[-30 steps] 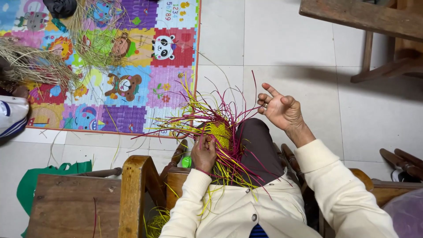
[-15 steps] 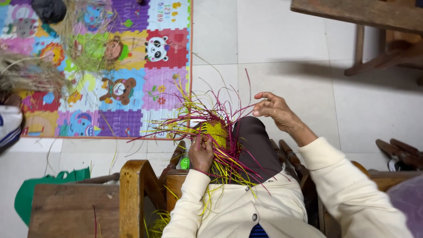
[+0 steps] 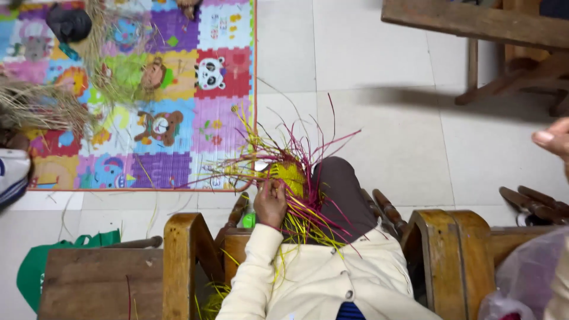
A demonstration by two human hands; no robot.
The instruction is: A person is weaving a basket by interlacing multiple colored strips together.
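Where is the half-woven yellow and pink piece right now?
In the head view, the woven piece rests on the person's knee, centre frame, touching the left hand.

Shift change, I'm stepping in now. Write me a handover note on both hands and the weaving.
Left hand: gripping the weaving on the lap, fingers in the strands.
Right hand: flung out to the frame's right edge, fingertips only showing; cannot tell if it holds a strand.
Weaving: yellow woven centre, pink and yellow strands sticking out loose all round.
Done: small centre woven.
Left: the loose strands.
Nearby: straw on the play mat.
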